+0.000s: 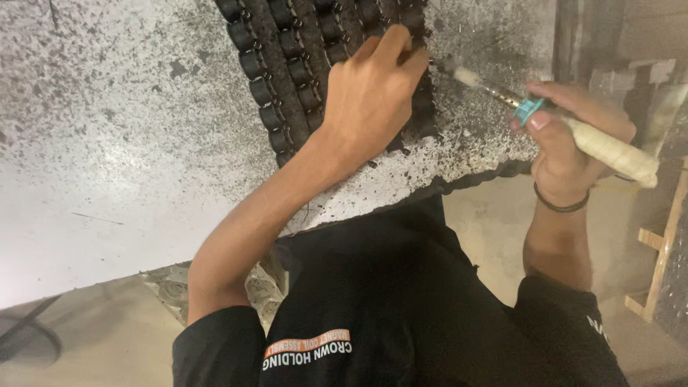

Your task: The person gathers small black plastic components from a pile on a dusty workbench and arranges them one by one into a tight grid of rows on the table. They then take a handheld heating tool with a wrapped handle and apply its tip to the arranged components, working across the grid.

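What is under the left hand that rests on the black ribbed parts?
The left hand covers several black ribbed cylindrical parts lying in rows on the speckled grey table. The parts directly beneath its palm cannot be seen.

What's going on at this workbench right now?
A person in a black shirt leans over a speckled grey table. Their left hand presses on a black tray of small round parts. Their right hand holds a pen-like tool with a pale wrapped handle, its tip pointed at the tray's edge by the left fingers.
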